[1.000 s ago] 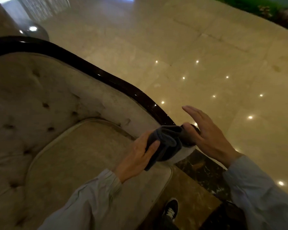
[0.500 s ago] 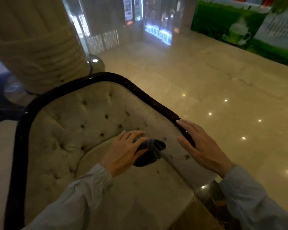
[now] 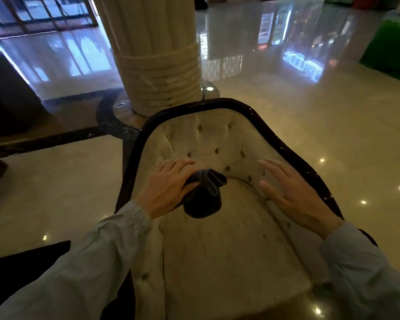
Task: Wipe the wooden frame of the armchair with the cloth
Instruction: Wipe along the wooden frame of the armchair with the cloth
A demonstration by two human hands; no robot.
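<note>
An armchair with cream tufted upholstery (image 3: 217, 144) fills the middle of the head view, edged by a glossy dark wooden frame (image 3: 203, 104) that curves over the back and down both arms. My left hand (image 3: 169, 185) is shut on a folded dark grey cloth (image 3: 204, 192), which hangs over the seat near the left arm, apart from the frame. My right hand (image 3: 289, 192) hovers with fingers spread above the seat, just inside the right arm of the frame, holding nothing.
A thick fluted cream column (image 3: 157, 54) on a round metal base stands right behind the chair back. Polished marble floor (image 3: 321, 125) surrounds the chair, with a dark inlay strip (image 3: 44, 139) on the left and a dark mat (image 3: 21, 257) at lower left.
My view has swung from the right arm to the whole chair. My left hand carried the cloth leftwards off the right arm to above the seat. My right hand lifted off the frame.
</note>
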